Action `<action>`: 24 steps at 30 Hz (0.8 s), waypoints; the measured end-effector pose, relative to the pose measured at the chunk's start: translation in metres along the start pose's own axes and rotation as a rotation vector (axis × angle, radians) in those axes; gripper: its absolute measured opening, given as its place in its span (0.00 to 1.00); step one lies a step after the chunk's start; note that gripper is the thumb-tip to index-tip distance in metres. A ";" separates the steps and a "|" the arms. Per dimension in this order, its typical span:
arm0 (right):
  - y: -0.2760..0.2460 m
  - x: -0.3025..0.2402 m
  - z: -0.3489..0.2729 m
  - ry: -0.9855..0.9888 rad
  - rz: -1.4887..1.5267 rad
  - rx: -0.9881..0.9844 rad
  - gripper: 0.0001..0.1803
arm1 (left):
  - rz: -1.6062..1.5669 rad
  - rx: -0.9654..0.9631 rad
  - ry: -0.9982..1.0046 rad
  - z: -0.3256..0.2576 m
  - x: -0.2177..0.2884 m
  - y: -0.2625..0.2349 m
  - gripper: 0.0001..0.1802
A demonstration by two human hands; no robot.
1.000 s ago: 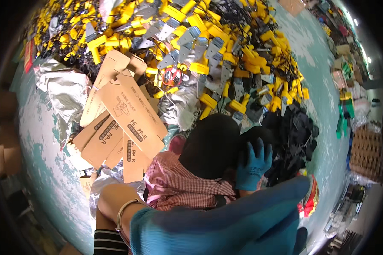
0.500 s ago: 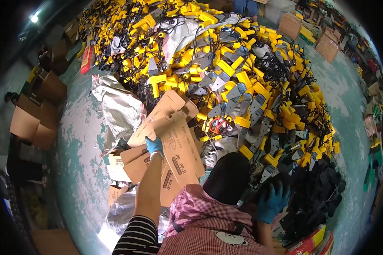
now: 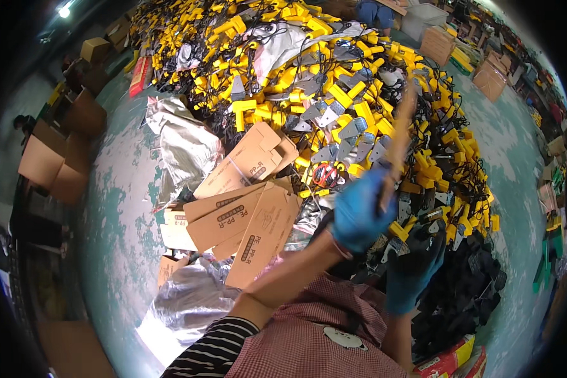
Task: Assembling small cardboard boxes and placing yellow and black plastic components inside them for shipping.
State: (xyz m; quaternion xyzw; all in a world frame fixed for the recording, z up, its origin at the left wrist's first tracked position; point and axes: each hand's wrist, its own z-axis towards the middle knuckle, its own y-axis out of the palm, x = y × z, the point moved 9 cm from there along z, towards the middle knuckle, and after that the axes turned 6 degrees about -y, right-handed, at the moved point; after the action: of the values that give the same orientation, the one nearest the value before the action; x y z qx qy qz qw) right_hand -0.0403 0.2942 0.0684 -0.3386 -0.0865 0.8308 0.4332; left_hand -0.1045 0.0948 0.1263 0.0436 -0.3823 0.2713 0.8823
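My left hand [image 3: 361,213], in a blue glove, is shut on a flat brown cardboard box [image 3: 402,129], seen nearly edge-on and smeared by motion. It is raised in front of the pile. My right hand [image 3: 414,277], also gloved in blue, is at the lower right beside a heap of black pieces [image 3: 469,293]; its fingers are dark and blurred. Several more flattened cardboard boxes [image 3: 268,227] lie fanned out left of my lap. Ahead is a large pile of yellow-handled tools [image 3: 359,107] with grey metal plates and black cords.
A whitish woven sack [image 3: 183,135] lies left of the pile, and a silvery plastic bag [image 3: 195,296] lies near my left arm. Open cartons [image 3: 63,157] stand at the far left. A red and yellow package [image 3: 450,362] is at the lower right. Another person [image 3: 376,12] is beyond the pile.
My left hand has taken a flat box from the stack and swung it up to the right. My right hand has moved slightly up. The remaining boxes have shifted.
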 end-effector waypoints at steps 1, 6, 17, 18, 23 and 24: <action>-0.001 -0.004 0.011 -0.003 0.008 -0.005 0.29 | -0.107 -0.058 -0.112 -0.013 0.019 0.011 0.23; -0.023 0.090 -0.025 0.381 0.913 0.272 0.27 | -0.382 -0.392 0.020 -0.054 0.083 0.028 0.27; 0.011 0.120 -0.072 0.745 0.894 -0.056 0.30 | -0.391 -0.761 -0.633 -0.081 -0.052 0.010 0.37; 0.006 0.124 -0.071 0.676 0.833 0.009 0.33 | -0.397 -0.785 -0.628 -0.088 -0.048 0.015 0.37; 0.008 0.116 -0.074 0.585 0.571 0.032 0.45 | -0.272 -0.909 -0.324 -0.118 0.016 0.041 0.26; 0.006 0.111 -0.072 0.589 0.566 0.024 0.45 | -0.282 -0.880 -0.275 -0.127 0.018 0.041 0.26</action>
State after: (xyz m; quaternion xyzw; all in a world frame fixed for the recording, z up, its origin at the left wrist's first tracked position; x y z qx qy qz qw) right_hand -0.0420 0.3669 -0.0429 -0.5674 0.1478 0.7857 0.1975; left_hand -0.0325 0.1737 0.0442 -0.2471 -0.5642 -0.0467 0.7864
